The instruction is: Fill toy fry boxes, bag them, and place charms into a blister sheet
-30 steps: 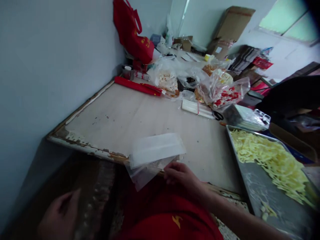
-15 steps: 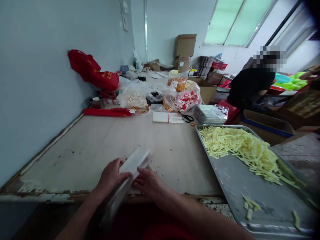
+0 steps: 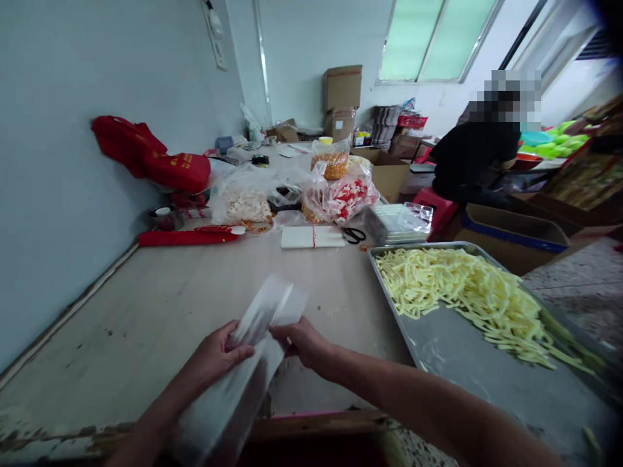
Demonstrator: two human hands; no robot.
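Observation:
A long, clear plastic bag (image 3: 238,389) stretches between my hands at the table's front edge, slanting from lower left to upper right. My left hand (image 3: 219,353) grips its left side, thumb on top. With thumb and fingers, my right hand (image 3: 302,344) pinches its right edge near the upper part. The bag looks flat, with nothing visible inside. To the right of my right hand lies a metal tray (image 3: 413,344) with a heap of pale yellow strips (image 3: 448,279), which look like cut fries.
Behind, a stack of white sheets (image 3: 302,237) tied with red string lies beside black-handled scissors (image 3: 354,235). Bags of red and white pieces (image 3: 348,198) and a clear packet pile (image 3: 402,222) stand farther back. A person in black (image 3: 472,155) sits at the right.
My right hand has shifted up and right, and the bag is spread wider and shows more of its length. The view has turned slightly to the right.

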